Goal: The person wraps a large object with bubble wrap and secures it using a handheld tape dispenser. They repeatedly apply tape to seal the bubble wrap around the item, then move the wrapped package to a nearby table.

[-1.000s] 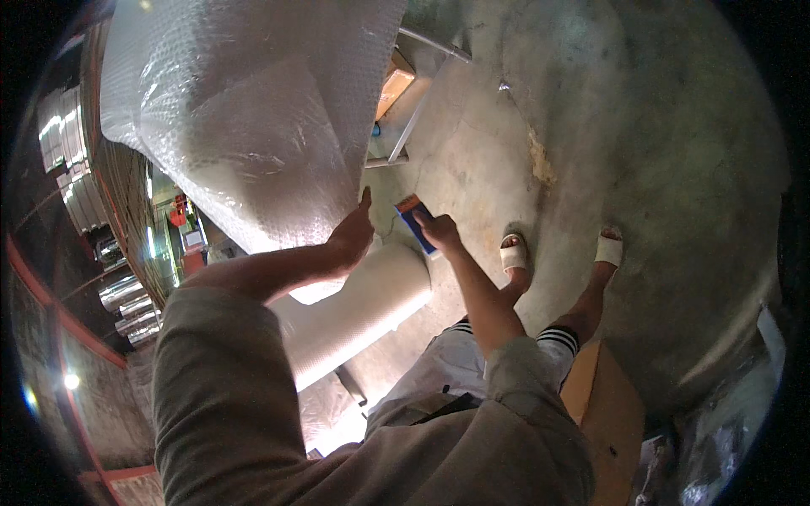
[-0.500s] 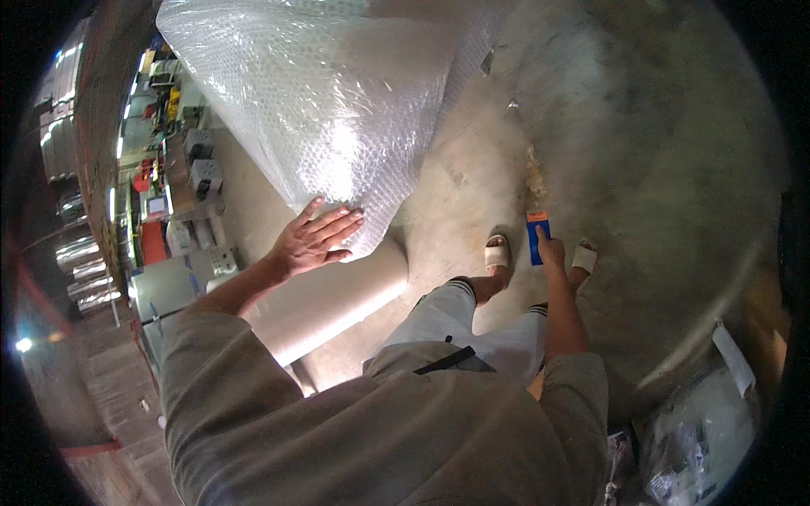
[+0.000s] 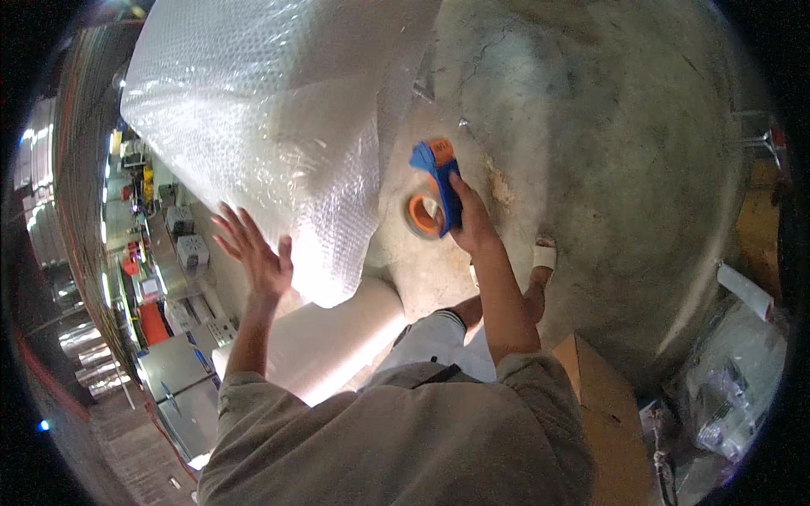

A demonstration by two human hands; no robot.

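Right fingers (image 3: pixel 461 194) firm around blue tape dispenser (image 3: pixel 450 201), long axis roughly fore-and-aft, orange end (image 3: pixel 440 152) foremost, left fingers (image 3: pixel 251 231) apart

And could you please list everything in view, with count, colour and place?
bubble wrap: one sheet, clear, upper left
roll: one, whitish, below bubble wrap
tape dispenser: one, blue and orange, centre
tape roll: one, orange-cored, centre
cardboard box: one, brown, lower right
plastic bundle: one, clear, lower right
grey boxes: at least two, left
background clutter: uncountable, mixed, far left
floor: one, grey, right
sandals: two, pale, feet, one mostly hidden
shirt: one, grey-brown, bottom
left hand: one, bare, near bubble wrap
right hand: one, bare, gripping tape dispenser
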